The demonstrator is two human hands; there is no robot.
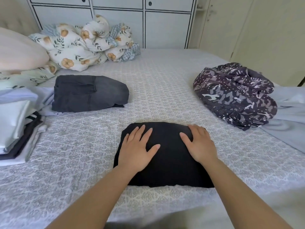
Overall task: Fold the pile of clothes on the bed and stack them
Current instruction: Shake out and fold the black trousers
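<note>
The black garment [166, 164] is matt, smooth cloth. The grey jeans [89, 93] look like faded denim. The bed [156, 83] wears a printed cotton sheet; wardrobe doors [166, 25] look smooth, painted.

open bedsheet [165, 90] between folded jeans [89, 93], patterned heap [234, 95]

Floral quilt [85, 45], pillow [18, 52], cabinets [115, 19].

Both forearms are stretched forward; the left hand [137, 148] and the right hand [198, 143] are laid flat, palms down, fingers spread.
</note>
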